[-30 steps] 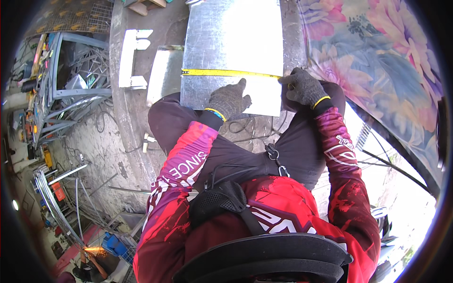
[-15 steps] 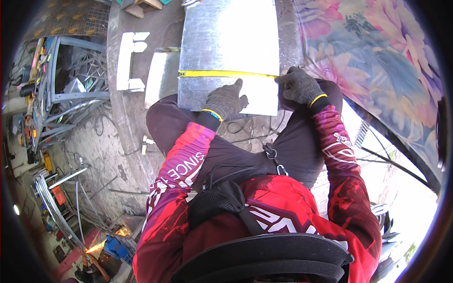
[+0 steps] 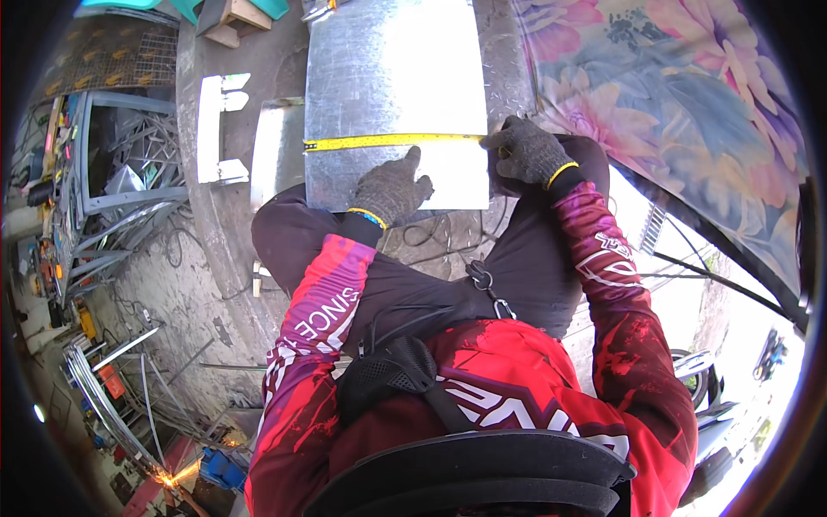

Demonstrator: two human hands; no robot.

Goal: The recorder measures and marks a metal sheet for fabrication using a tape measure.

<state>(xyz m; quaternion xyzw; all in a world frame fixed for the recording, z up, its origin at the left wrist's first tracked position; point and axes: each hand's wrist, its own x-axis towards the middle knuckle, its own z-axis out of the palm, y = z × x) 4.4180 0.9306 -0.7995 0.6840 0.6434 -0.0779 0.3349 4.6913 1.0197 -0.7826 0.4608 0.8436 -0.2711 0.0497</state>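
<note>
— Where does the sheet (image 3: 392, 77) lie?

— Upper middle of the frame, flat on the grey counter (image 3: 194, 215), near edge just above the knees. Shiny, bare, no cut line or mark to be seen on it from here.

— And the tape (image 3: 392, 140)?

— Yellow, stretched straight across the sheet from its left edge to its right edge, lying in the lower third. So laid out and pulled taut already.

— Left hand (image 3: 392, 188)?

— Gloved, fingers spread flat, pressing on the sheet just below the tape, index tip touching or nearly touching the tape. Gripping nothing; pinning only.

— Right hand (image 3: 527, 151)?

— Gloved too, curled closed at the sheet's right edge, right at the tape's end. Probably pinching the tape there, though hidden under the glove; cannot tell whether a pen or scribe sits in it as well.

— How far along, then?

— Early to middle, by the look of it. Sheet placed, tape spanned, both ends held. No marking visible, no cutting tool near the hands, sheet whole. Reading the measure and marking would seem to be left, and any cutting or bending after that.

— Anything else close by?

— A narrower metal strip (image 3: 277, 151) just left of the sheet, and a white bracket-like piece (image 3: 215, 129) further left. Neither touched.
</note>
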